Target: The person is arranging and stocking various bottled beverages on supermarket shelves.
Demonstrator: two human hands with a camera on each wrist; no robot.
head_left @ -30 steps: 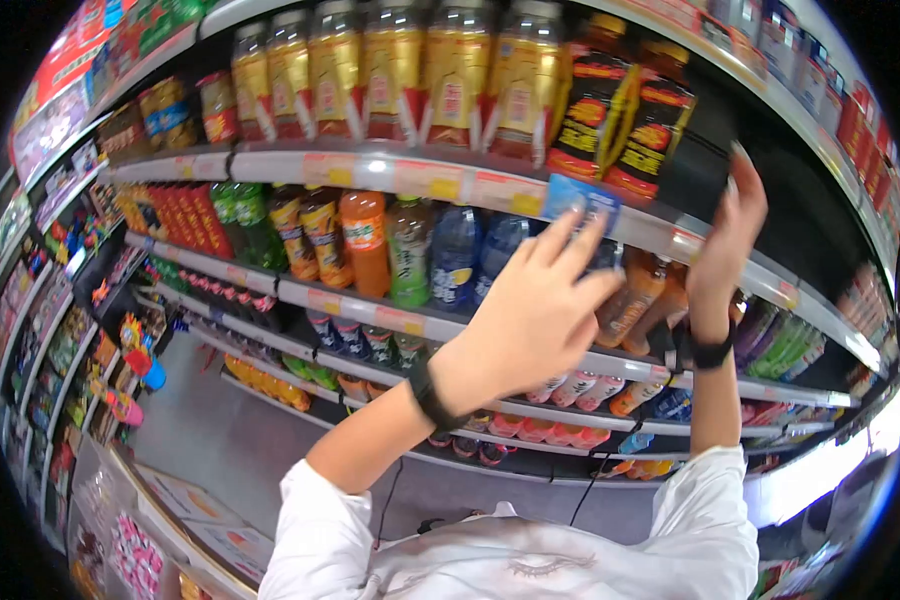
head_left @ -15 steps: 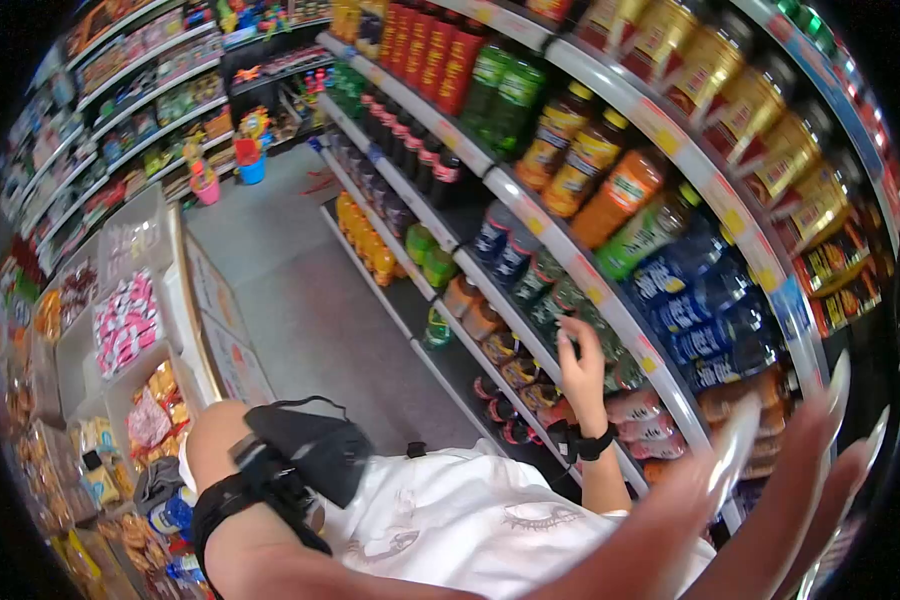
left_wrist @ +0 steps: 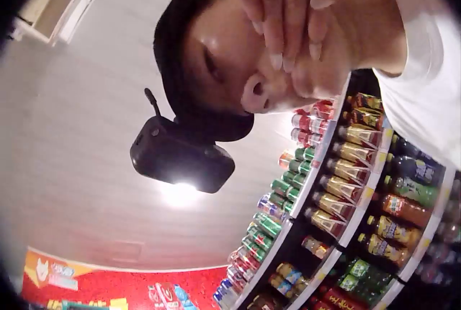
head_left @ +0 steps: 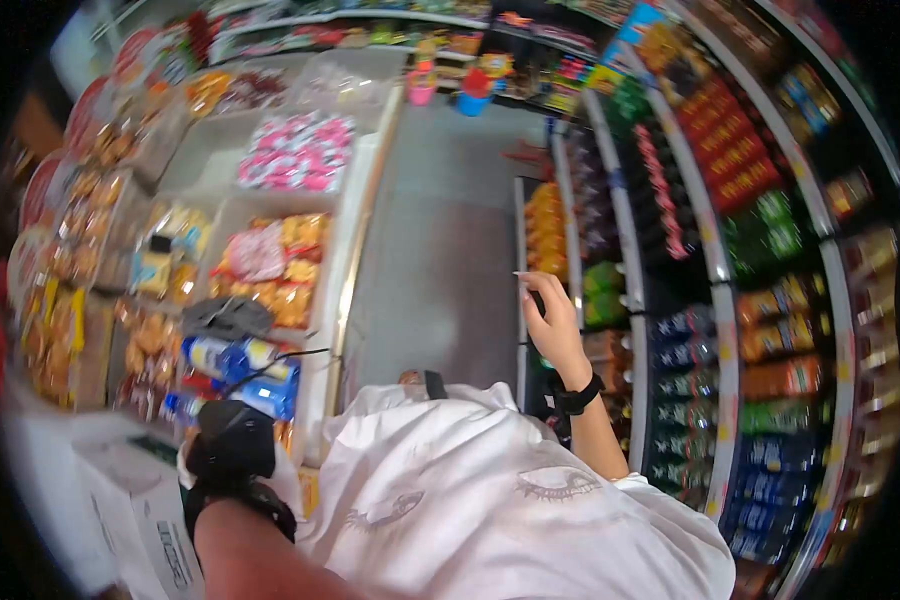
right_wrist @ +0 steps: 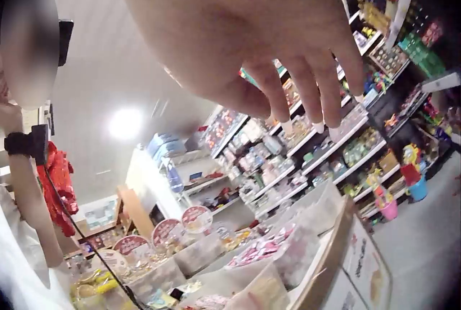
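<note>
My right hand point(head_left: 555, 325) hangs over the aisle in the head view, loosely bent and holding nothing, with drink shelves close to its right. In the right wrist view, the fingers point(right_wrist: 310, 94) of that hand point down, slightly curved and apart from any goods. Raised close before the person's face, my left hand point(left_wrist: 284, 11) shows long-nailed fingers held side by side around the mouth. No object shows in it. From the head view only the left forearm point(head_left: 245, 540) is seen, with a black wrist camera point(head_left: 235, 445) strapped on.
Bins of packaged snacks point(head_left: 270, 265) line the left side, with blue-labelled bottles point(head_left: 260, 380) among them. A white box point(head_left: 135, 500) stands at lower left. Shelves of bottled drinks point(head_left: 775, 440) run along the right. A grey floor aisle point(head_left: 435, 240) leads to toy buckets point(head_left: 473, 100) at the far end.
The view has swung left from the drink shelves to the aisle and snack bins. My right hand has come down from the shelf; the left hand has risen out of the head view.
</note>
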